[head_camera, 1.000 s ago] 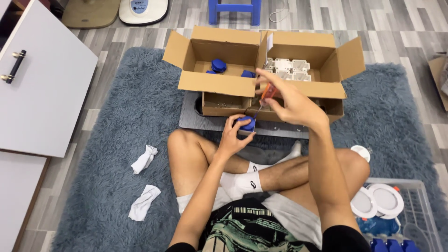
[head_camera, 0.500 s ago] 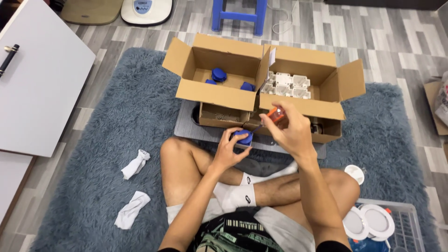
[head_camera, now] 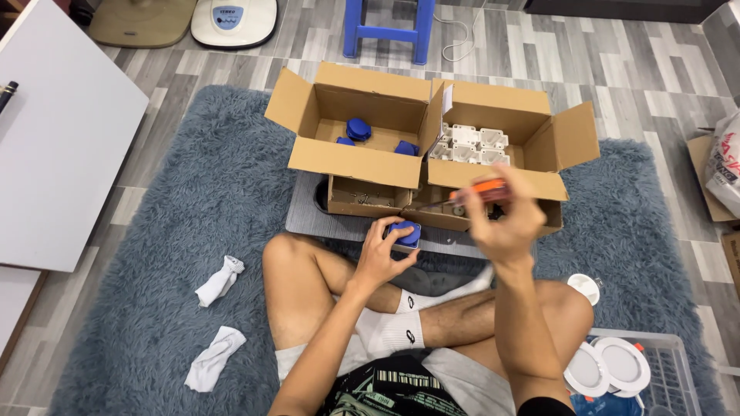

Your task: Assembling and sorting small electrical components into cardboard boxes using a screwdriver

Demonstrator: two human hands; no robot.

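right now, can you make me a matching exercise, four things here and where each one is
Things:
1. blue part
2. screwdriver
3. white parts
4. socks

Places:
a. on the rug, left of the legs
b. in the right hand
c. in the right-hand box
d. under the left hand

Pairs: 1-d, 2-b, 3-c, 4-a

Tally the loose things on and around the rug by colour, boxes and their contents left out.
Blue: 1, the blue part under the left hand.
Orange: 1, the screwdriver in the right hand.
White: 5, two socks and three round discs.
Total: 7.
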